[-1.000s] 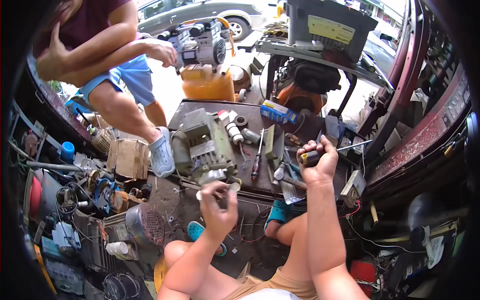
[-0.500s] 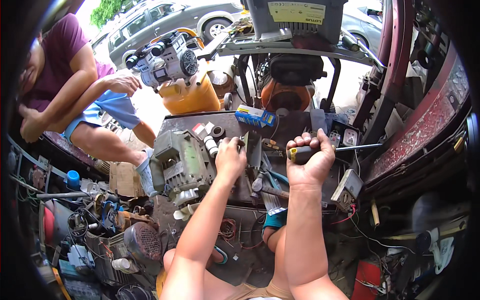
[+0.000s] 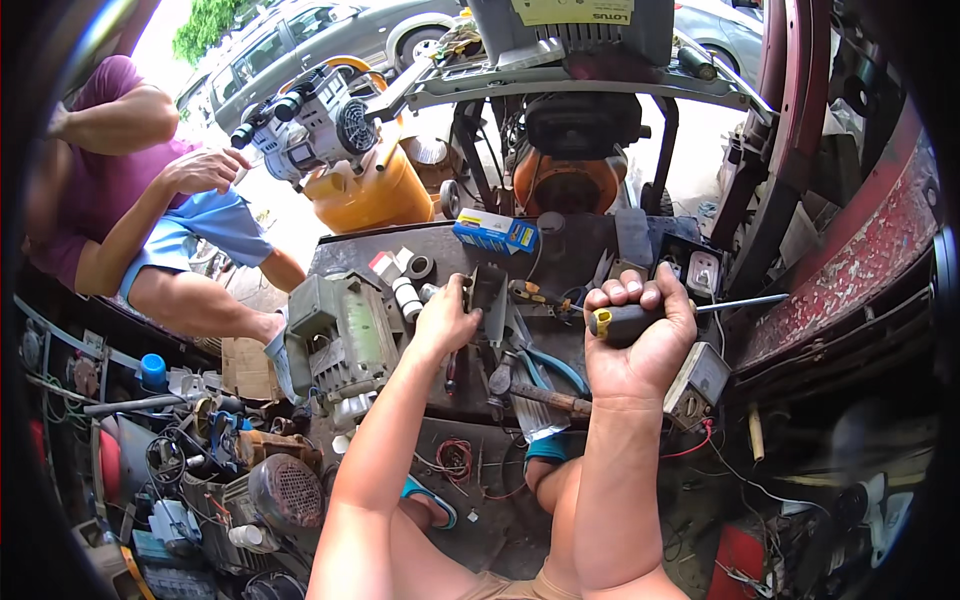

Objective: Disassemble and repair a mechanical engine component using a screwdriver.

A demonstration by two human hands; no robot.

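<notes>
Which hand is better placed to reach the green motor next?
Probably the left hand: it is nearer the green motor, though whether it holds anything is unclear. The right hand, farther away, is closed around a screwdriver.

The person wears tan shorts [image 3: 500, 588], a strip of which shows at the lower edge, and rounded teal slip-on shoes [image 3: 546, 447], while the left hand [image 3: 447, 317], the right hand [image 3: 637, 325] and both forearms [image 3: 378, 450] are bare, with a fine crease across the right wrist [image 3: 628, 404].

Screwdriver shaft [image 3: 745, 302] looks smooth metal; hammer handle [image 3: 556, 401], matt wood.
</notes>
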